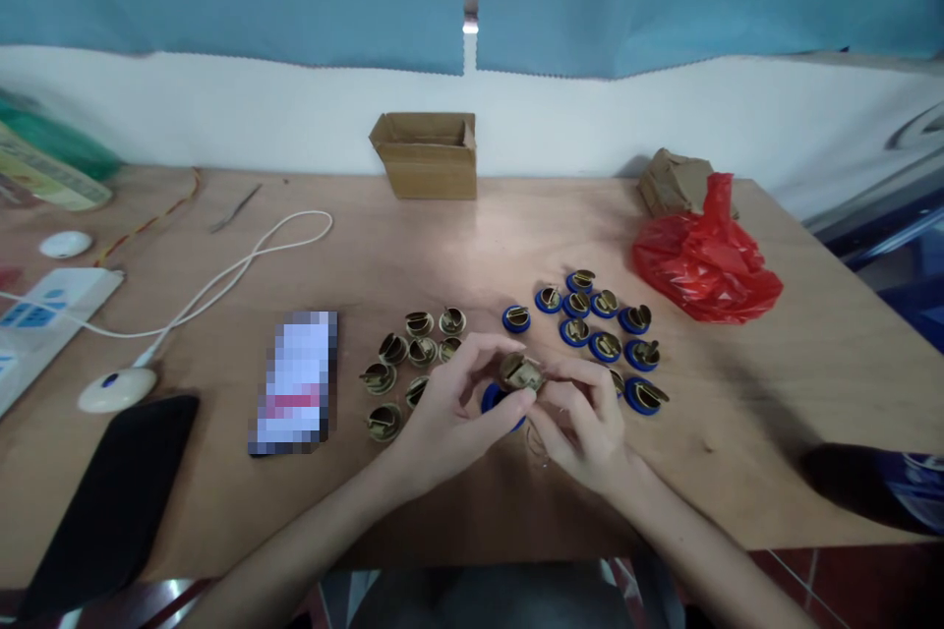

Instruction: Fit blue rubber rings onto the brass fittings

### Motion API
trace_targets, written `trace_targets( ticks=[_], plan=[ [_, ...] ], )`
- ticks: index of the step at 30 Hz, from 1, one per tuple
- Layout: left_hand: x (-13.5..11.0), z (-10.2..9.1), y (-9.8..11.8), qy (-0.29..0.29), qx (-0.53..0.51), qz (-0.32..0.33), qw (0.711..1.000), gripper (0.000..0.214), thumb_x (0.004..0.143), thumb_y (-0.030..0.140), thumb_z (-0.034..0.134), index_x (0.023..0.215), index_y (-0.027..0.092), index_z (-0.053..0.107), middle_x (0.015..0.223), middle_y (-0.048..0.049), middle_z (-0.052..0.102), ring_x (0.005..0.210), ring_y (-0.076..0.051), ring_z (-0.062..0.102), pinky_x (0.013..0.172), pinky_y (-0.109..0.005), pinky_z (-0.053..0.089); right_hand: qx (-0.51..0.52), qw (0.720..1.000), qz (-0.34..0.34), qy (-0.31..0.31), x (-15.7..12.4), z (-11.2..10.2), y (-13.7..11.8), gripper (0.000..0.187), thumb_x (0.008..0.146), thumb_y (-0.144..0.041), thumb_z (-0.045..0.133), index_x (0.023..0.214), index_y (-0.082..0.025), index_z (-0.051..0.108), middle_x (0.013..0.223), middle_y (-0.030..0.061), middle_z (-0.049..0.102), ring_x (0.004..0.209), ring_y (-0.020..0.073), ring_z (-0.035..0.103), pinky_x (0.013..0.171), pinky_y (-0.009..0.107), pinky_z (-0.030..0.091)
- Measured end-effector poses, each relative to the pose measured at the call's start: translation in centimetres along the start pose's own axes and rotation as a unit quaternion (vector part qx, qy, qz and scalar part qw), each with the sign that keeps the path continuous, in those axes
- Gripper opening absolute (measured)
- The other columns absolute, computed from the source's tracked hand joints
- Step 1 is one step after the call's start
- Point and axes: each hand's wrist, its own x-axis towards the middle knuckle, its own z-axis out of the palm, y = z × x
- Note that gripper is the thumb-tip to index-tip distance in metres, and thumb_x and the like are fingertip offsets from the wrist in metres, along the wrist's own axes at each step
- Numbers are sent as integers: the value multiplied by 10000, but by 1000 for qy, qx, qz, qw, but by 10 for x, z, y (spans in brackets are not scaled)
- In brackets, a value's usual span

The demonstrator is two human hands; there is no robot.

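Between the fingers of my left hand is a small round brass-coloured metal fitting, its open side facing up. My right hand pinches at the right edge of the same fitting, so both hands are closed on it. Just below it, a blue ring shows partly behind my fingers. To the left lie several similar round fittings without blue rings, a few half hidden by my left hand. On the right sit several fittings with blue rims. A thin loop shows beneath my right fingers, too small to identify.
An open cardboard box stands by the wall. A red plastic bag rests before a brown paper package. Leftward are a phone, a black case, a white cable and a power strip. A dark bottle lies right.
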Motion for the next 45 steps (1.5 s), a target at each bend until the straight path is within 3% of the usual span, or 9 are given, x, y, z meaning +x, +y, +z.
trace_targets(
  ticks=[7,13,16,19,26,32,37,41,45],
  plan=[
    [-2,-6,-9,10,130,25,991,324,887,254,651,1209,229,620,1115,-56,746,979,-185,710,854,-313,565,74,993,-10,-89,4,1,4,45,1000,-207,532,982,-219,571,708,-3,629,594,157,603,560,275,505],
    [-1,-11,-5,-12,176,55,983,319,878,237,655,1197,227,638,1119,-47,763,981,-188,723,865,-309,567,47,995,-25,-85,1,3,4,107,944,-153,542,885,-218,603,696,9,588,603,163,552,530,285,436],
    [-2,-10,-3,-33,192,56,979,339,891,236,641,1231,237,630,1170,-47,751,1033,-194,717,877,-306,574,42,997,-26,-65,2,3,2,248,913,-152,545,691,-243,485,588,-25,460,537,149,453,483,285,356],
    [-2,-9,-4,-41,192,63,979,314,906,237,620,1220,231,641,1161,-50,752,1044,-194,716,895,-312,576,32,998,-33,-53,3,3,1,309,906,-161,544,649,-255,402,551,-40,391,503,143,387,456,290,305],
    [-3,-7,-5,-31,181,59,981,286,896,217,628,1179,235,666,1112,-29,763,1000,-176,717,883,-293,573,71,996,-49,-36,0,4,2,228,884,-133,543,735,-260,425,559,-40,421,503,150,437,444,281,357],
    [8,-20,-7,57,150,37,986,199,955,258,566,1103,225,695,1074,-37,760,942,-176,715,839,-296,570,127,992,-8,22,-1,-6,9,129,885,-110,502,845,-232,513,617,-5,510,569,176,570,479,285,437],
    [25,-44,-14,142,290,60,945,259,908,257,659,1163,215,664,1069,-44,745,942,-180,708,857,-294,554,27,999,28,-23,8,-20,20,182,930,-66,498,913,-204,616,691,7,652,561,143,610,524,269,457],
    [34,-58,-32,132,398,145,896,224,920,245,652,1139,199,651,1127,-78,728,986,-203,703,895,-327,550,16,994,66,-90,23,-32,28,175,981,-132,513,987,-187,679,865,62,701,792,186,690,706,297,546],
    [42,-64,-40,108,443,148,878,202,923,239,660,1117,189,633,1095,-72,730,958,-204,703,870,-309,545,32,984,127,-125,26,-45,36,217,1012,-192,507,1109,-201,701,955,71,712,872,195,697,809,336,567]
  ],
)
